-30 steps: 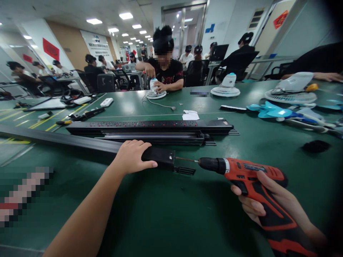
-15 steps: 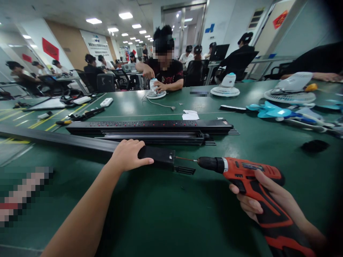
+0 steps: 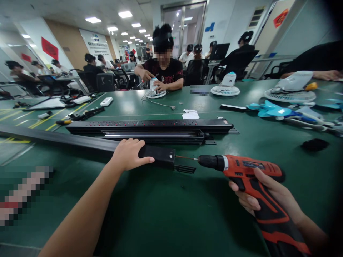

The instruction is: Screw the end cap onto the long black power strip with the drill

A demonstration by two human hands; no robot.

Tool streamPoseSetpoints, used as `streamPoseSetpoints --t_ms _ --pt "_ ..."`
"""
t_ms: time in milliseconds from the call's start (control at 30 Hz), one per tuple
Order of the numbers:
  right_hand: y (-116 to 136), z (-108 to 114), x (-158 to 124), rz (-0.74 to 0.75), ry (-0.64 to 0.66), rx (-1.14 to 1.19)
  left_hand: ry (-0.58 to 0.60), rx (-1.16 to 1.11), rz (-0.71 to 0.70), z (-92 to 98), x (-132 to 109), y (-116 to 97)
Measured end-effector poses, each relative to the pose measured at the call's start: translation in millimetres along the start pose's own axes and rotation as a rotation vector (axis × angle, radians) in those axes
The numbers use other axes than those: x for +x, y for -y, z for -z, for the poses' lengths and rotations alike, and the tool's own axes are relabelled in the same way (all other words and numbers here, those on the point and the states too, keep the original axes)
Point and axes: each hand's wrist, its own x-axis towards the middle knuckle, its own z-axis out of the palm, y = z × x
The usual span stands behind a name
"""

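My left hand [image 3: 131, 155] is wrapped over a long black bar [image 3: 158, 157] lying on the green table, its thumb along the near side. In my right hand [image 3: 268, 192] is a red and black cordless drill [image 3: 249, 171], pointed left. The drill's long thin bit [image 3: 186, 158] reaches the end face of the bar; whether its tip sits in a screw is too small to tell. Thin black prongs [image 3: 184, 169] stick out below that end. Behind lie a black power strip [image 3: 150, 125] with a row of red dots and a slim black rail [image 3: 155, 138].
Across the table [image 3: 209, 221] a person [image 3: 163, 67] works on a white fan part [image 3: 155, 92]. White fan guards [image 3: 225, 91] and blue fan blades [image 3: 270, 110] lie at the right, near a black lump [image 3: 314, 145]. Paper scraps [image 3: 190, 114] rest behind the strip.
Both hands, the bar and the drill stay almost in place; the drill's grip has shifted very slightly. The person opposite has moved a hand and a screwdriver a little away from the fan part.
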Motion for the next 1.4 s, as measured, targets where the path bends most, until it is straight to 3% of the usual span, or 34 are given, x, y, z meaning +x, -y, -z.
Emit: streamPoseSetpoints --t_ms 767,967,1400 --pt "12.3 12.9 8.2 -0.041 0.002 -0.038 -0.027 0.038 0.067 -2.2 -10.1 -7.4" --pt "11.8 18.6 8.3 -0.078 0.003 0.042 -0.034 0.051 0.069 -3.2 -10.7 -8.0" --pt "5.2 11.6 6.3 0.005 0.062 0.009 -0.04 0.042 0.06 -5.8 -10.9 -4.9"
